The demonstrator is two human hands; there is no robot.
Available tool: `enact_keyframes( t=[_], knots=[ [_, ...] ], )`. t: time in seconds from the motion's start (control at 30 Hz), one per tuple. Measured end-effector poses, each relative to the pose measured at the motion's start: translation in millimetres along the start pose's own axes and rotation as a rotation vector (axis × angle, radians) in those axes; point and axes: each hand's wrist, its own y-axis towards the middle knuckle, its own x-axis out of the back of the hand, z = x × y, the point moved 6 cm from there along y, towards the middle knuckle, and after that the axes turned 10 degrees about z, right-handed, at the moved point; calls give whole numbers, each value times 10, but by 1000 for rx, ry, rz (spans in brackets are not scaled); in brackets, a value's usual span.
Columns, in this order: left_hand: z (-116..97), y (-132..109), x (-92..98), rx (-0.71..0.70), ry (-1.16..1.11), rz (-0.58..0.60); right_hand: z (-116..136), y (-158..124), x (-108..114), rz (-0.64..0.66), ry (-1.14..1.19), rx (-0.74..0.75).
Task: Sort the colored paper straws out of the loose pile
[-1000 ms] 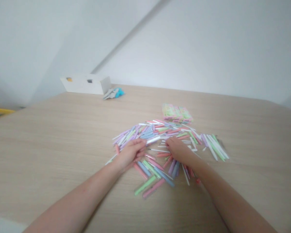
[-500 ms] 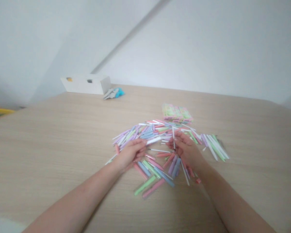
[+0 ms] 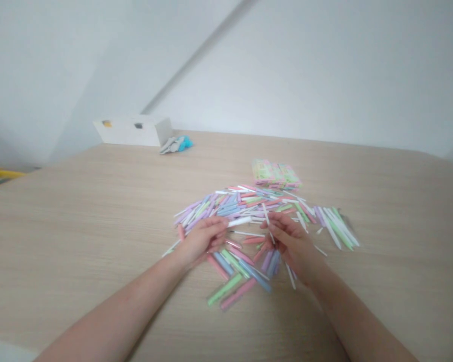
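Note:
My left hand [image 3: 207, 235] is closed on a white pen barrel [image 3: 240, 221], whose free end points right. My right hand [image 3: 293, 244] pinches a thin white stick like a pen refill [image 3: 266, 213] between thumb and fingers, slanting upward, its lower end dark. The two held parts are close together but apart. Behind both hands spreads a pile of pastel pen parts [image 3: 226, 205] in purple, blue, pink, green and white. Nearer to me lie coloured barrels or caps, among them a green one [image 3: 225, 289] and a pink one [image 3: 238, 294]. Blur hides fine detail.
A row of white, green and purple pens [image 3: 335, 227] lies right of the pile. Behind it sits a stack of pink-green printed packets [image 3: 275, 173]. A white box [image 3: 130, 133] stands at the back left, with a grey-blue crumpled item [image 3: 176, 144] against it.
My right hand has shifted slightly right and down, and its thin white stick now leans left instead of standing nearly upright. My left hand has stayed nearly still with the white barrel.

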Motion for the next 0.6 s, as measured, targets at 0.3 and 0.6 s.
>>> enact_keyframes(
  t=[0.3, 0.6],
  knots=[
    [8, -1, 14, -1, 13, -3, 176, -97, 110, -116, -394, -31],
    [11, 1, 31, 5, 81, -35, 345, -130, 36, -110, -592, -29]
  ],
)
